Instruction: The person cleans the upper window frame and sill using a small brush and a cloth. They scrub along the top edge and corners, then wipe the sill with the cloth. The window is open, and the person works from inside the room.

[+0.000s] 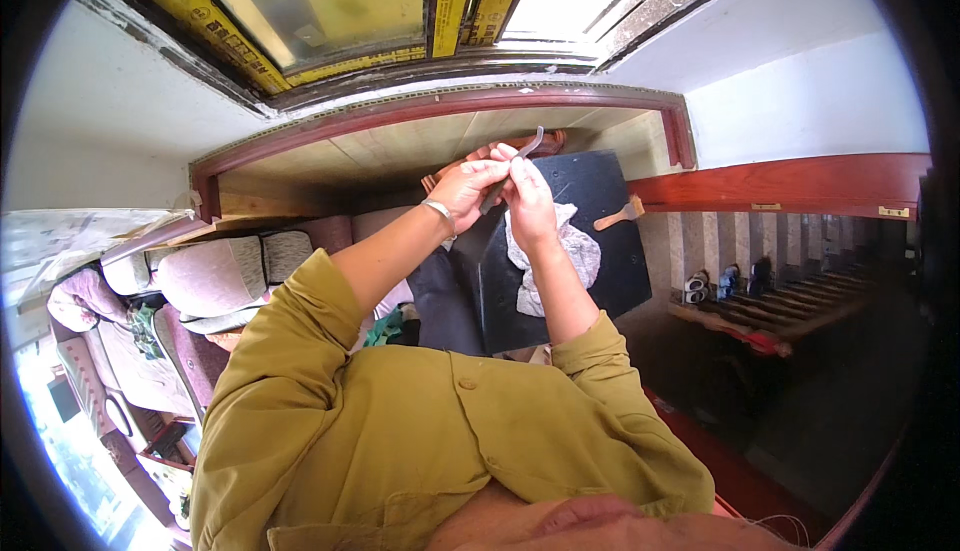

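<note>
Both hands meet above a black tabletop (622,266), around a slim hand tool (535,142) with a bent, flat metal tip. My left hand (469,187) grips the tool near its dark lower end, and a bracelet circles that wrist. The fingers of my right hand (531,195) pinch its middle, close to the left fingertips. Beneath my right hand and forearm lies a crumpled grey cloth (577,255), partly covered by them. A flat brush (621,213) with a wooden handle rests on the tabletop to the right of the cloth.
A window frame (360,63) with yellow printed film spans the top, above a recess with dark-red trim (450,103). Cushioned sofa seating (214,273) stands at left. On the right, a red wooden ledge (780,180) runs above a slatted rack (772,311) and shoes (696,287).
</note>
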Motion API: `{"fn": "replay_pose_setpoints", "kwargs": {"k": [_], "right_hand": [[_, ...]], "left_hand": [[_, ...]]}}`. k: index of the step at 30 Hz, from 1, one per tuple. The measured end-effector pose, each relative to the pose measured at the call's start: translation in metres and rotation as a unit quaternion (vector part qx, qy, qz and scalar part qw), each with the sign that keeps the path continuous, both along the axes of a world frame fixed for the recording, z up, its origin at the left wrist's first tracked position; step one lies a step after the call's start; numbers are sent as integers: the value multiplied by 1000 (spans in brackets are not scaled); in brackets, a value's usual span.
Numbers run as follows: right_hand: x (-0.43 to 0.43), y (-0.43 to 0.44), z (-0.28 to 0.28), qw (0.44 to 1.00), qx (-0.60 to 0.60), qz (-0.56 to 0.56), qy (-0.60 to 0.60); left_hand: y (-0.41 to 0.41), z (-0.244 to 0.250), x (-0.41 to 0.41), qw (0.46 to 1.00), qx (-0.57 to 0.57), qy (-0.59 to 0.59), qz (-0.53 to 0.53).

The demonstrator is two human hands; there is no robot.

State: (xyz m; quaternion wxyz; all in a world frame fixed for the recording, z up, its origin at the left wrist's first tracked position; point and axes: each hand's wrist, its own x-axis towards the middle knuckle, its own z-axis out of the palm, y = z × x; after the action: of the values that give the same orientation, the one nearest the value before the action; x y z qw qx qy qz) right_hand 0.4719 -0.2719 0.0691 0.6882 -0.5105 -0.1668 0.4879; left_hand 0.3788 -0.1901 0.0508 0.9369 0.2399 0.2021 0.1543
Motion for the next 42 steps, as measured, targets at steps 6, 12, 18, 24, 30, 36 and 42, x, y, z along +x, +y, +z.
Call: {"fn": "replay_pose_setpoints", "kwargs": {"k": [6,12,18,24,30,36,42], "right_hand": [[23,10,17,995,0,-24,-100],[91,2,37,861,-197,62,-465],[109,30,53,764,-232,153,-583],[131,47,63,550,-146,125,-813],[140,70,76,415,-225,158,-867],[179,105,68,382,-125,162,-901],[196,133,72,377,-229,251,-861]], "left_hand": [[20,-3,-19,881,418,220,-30],[112,-5,-78,249,931,235,-129],[176,-27,-94,91,979,80,-163],[200,-45,-90,161,978,9,-131],[200,-31,-90,289,927,15,-239],[197,-33,-89,284,929,53,-231],[197,-31,-91,254,943,52,-208]]}}
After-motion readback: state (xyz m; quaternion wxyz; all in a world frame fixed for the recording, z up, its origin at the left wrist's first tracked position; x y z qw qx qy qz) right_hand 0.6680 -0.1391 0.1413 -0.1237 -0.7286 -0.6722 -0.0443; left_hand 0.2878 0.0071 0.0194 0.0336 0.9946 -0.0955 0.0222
